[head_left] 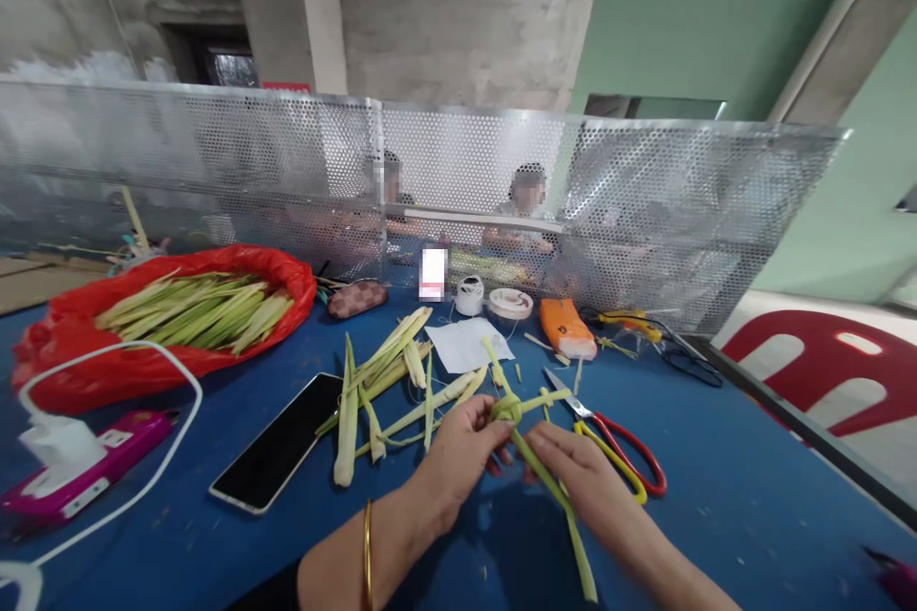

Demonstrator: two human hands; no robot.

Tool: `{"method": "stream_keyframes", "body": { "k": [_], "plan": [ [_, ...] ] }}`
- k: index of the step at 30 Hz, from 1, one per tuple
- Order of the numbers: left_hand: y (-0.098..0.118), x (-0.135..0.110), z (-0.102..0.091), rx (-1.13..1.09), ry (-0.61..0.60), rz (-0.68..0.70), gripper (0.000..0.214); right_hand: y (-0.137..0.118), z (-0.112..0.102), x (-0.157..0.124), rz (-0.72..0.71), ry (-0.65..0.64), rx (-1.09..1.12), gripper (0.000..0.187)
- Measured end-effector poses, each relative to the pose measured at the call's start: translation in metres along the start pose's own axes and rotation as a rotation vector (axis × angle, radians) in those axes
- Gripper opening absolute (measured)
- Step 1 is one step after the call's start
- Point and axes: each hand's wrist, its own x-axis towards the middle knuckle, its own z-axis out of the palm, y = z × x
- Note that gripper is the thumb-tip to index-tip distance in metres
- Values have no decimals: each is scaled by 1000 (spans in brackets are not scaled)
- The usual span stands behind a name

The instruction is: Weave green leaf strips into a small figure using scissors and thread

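Note:
My left hand (458,453) and my right hand (573,473) meet over the blue table (716,496), both closed on a woven knot of green palm-leaf strips (510,409). The left hand pinches the knot at its top. My right hand grips a long strip (573,535) that trails down toward me. A gold bangle (368,554) sits on my left wrist. Loose palm strips (379,391) lie just left of my hands.
Red-and-yellow scissors (616,444) lie right of my hands. A phone (279,444) lies left, a red bag of leaves (179,315) at far left, a pink power strip (86,473) near the edge. An orange box (565,326), thread spools (470,296) and paper (469,344) sit by the perforated metal screen (645,210); two people sit behind it.

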Motion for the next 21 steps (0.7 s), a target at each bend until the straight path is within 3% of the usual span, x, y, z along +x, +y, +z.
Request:
{"method": "stream_keyframes", "body": {
  "k": [2, 5, 9, 12, 16, 21],
  "plan": [
    [2, -2, -1, 6, -15, -61, 32, 4, -1, 3, 128, 128, 213, 39],
    [6, -8, -1, 22, -143, -172, 38, 8, -2, 5, 149, 236, 438, 34],
    [6, -11, -4, -70, -391, -332, 48, 6, -1, 4, 123, 207, 477, 30],
    [-1, -8, -7, -191, -506, -470, 59, 3, 0, 4, 122, 114, 505, 31],
    [-10, -6, -4, -253, -545, -509, 50, 6, -2, 6, 199, -12, 564, 33],
    [-13, -14, 5, -199, -512, -428, 41, 10, -5, 11, 160, 207, 567, 35]
  ]
}}
